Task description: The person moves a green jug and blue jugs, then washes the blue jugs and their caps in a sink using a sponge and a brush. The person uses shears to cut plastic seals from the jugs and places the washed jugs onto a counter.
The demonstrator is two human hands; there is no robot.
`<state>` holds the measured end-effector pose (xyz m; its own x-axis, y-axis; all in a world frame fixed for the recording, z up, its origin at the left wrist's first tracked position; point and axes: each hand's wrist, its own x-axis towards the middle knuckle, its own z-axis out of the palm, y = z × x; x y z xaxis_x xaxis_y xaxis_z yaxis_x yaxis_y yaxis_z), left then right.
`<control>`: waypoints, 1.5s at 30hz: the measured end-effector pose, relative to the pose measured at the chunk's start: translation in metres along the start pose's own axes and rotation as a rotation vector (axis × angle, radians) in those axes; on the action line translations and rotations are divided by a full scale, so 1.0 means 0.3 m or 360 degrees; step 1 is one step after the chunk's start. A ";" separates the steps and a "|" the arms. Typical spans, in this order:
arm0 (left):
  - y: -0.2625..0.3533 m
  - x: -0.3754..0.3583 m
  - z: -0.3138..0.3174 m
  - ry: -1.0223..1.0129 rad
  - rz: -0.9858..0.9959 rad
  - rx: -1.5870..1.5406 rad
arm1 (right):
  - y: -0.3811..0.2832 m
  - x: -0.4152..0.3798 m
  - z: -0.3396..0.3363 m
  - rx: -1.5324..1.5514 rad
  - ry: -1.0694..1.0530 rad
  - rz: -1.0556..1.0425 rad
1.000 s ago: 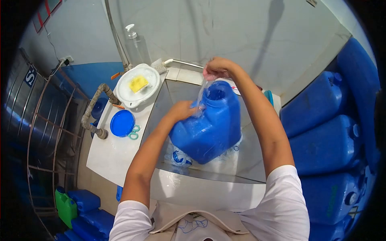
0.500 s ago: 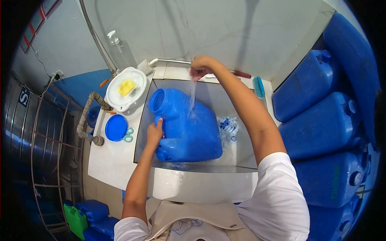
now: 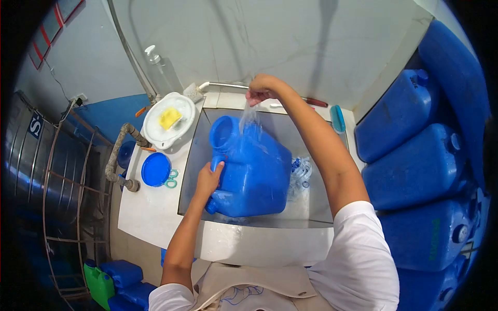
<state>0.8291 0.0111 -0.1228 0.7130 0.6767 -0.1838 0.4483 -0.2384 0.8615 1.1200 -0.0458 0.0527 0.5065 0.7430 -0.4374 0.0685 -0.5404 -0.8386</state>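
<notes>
A large blue plastic jerrycan (image 3: 254,171) with a wide round mouth lies tilted in the steel sink (image 3: 311,207), water streaming onto its smooth shoulder. The left hand (image 3: 209,181) clasps its moulded handle, fingers wrapped around it. The right hand (image 3: 259,93) is curled at the water source above; what it pinches cannot be told. A white round bowl (image 3: 155,129) on the counter holds a yellow sponge (image 3: 170,118); a flat blue round lid (image 3: 156,169) lies nearby. Half a second earlier, the jerrycan lay flatter, its mouth further left.
</notes>
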 end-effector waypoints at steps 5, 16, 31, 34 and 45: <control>0.043 0.104 -0.025 -0.0037 0.0737 0.0552 | -0.001 0.007 -0.005 0.0039 -0.0004 -0.0005; 0.258 0.379 0.157 0.0255 0.2087 0.0567 | 0.020 -0.005 0.011 0.0232 -0.0051 -0.0087; 0.240 0.159 0.081 -0.0384 0.0814 0.0777 | 0.102 0.061 -0.004 -0.0595 0.0141 -0.0520; 0.197 0.120 0.105 -0.0132 0.0633 0.0572 | 0.208 -0.020 0.145 -0.1599 -0.0208 -0.0714; -0.126 -0.086 -0.024 -0.0163 -0.0232 -0.0799 | 0.388 -0.308 0.271 -0.1795 0.0742 -0.1647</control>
<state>0.7899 0.0076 -0.1472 0.7227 0.6005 -0.3422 0.2512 0.2330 0.9395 1.0113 -0.1453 -0.0309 0.0325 0.8919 0.4510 0.9966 -0.0628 0.0524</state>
